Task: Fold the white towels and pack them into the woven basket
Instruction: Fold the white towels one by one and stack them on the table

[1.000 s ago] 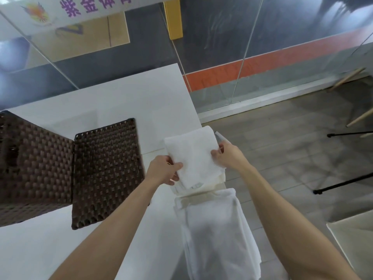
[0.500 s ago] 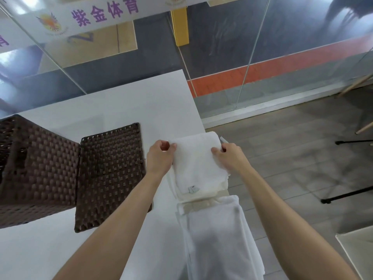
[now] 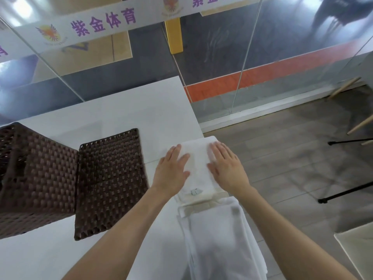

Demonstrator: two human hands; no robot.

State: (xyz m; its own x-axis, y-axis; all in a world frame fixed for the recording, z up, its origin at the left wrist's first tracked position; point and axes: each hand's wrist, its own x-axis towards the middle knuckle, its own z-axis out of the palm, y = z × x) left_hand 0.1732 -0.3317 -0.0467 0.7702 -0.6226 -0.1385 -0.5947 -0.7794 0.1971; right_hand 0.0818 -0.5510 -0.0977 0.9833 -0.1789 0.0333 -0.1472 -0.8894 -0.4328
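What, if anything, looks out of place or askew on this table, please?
Nothing is spilled or damaged. The folded towel pressed by the left hand and right hand sits at the table's right edge, and the longer towel nearer the person seems to overhang it.

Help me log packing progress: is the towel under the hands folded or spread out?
Folded: the towel is a compact rectangle with layered edges at its near end, left hand and right hand flat on it.

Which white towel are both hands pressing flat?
The folded towel farther away, under the left hand and right hand; no hand touches the longer towel nearer the person.
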